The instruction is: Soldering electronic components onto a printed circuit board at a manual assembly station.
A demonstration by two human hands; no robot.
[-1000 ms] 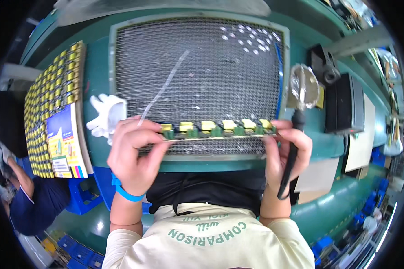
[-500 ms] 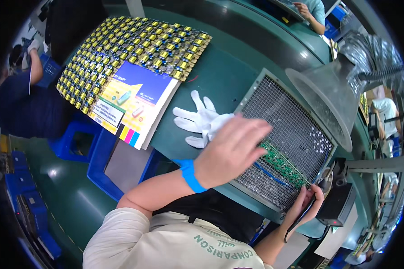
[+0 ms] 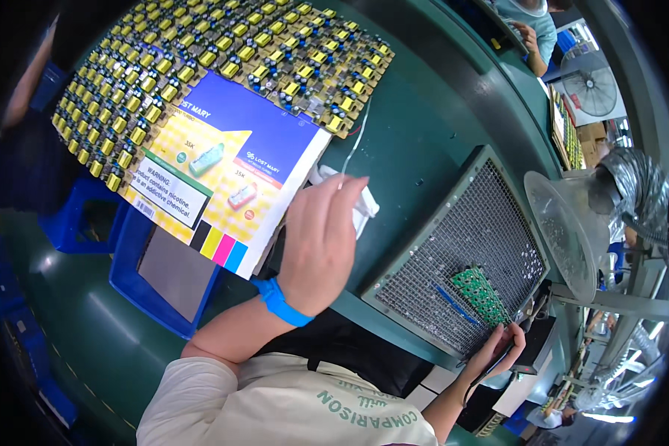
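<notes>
On the green bench, the left hand hovered loosely curled, holding nothing, over a white glove beside a glossy blue-and-yellow printed card. The right hand pinched a narrow green circuit strip lying on the wire-mesh grille.

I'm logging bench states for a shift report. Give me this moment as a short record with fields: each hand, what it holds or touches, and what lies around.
left hand: stretched out over a white glove on the green bench, fingers toward a printed card
right hand: grips a dark pen-like tool, at the near edge of a green circuit board
circuit board: lies on a metal mesh tray
wrist: blue band on the left
beyond the card: rows of small yellow-topped boards
right of tray: clear funnel-shaped hood
</notes>
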